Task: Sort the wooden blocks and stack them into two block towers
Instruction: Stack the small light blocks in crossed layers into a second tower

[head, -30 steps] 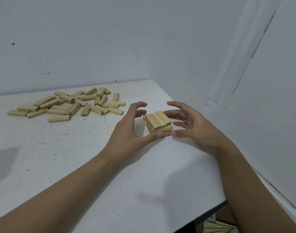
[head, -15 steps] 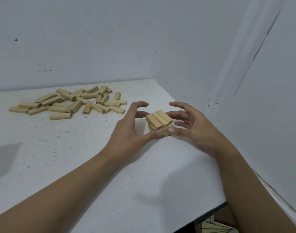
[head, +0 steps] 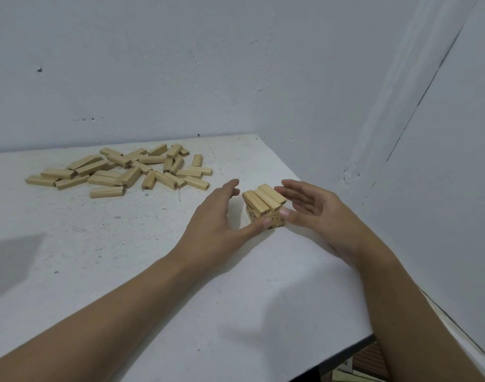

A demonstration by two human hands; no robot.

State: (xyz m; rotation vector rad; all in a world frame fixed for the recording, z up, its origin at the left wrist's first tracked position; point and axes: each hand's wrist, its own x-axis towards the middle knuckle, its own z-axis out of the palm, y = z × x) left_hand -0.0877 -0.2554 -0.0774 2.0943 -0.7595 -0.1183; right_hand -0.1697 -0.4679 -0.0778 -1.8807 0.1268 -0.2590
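**Two hands frame a short block tower near the table's right edge**

Head view: a small block tower (head: 264,205) stands on the white table (head: 125,271), towards the right side and close to the corner where two pale walls meet. Its top layer is three wooden blocks laid side by side, and the layers beneath run crosswise to it. Dark printed marks show on the block ends, too small to read.

The left hand (head: 216,224) sits just left of the tower, its fingers loosely extended and reaching round the far side. Its thumb (head: 259,226) stretches along the table and touches the tower's lower front. The right hand (head: 318,213) lies just right of the tower, palm turned inward and fingers nearly straight and slightly spread. Its thumb (head: 287,215) touches the front right corner. Neither hand closes round a block; both are flat and relaxed, bracketing the tower between them.

Well apart, at the far left of the table near the back wall (head: 180,64), lies a loose pile of blocks (head: 120,169). These lie flat at mixed angles, some overlapping. One single block (head: 107,192) rests alone on the near side of the pile
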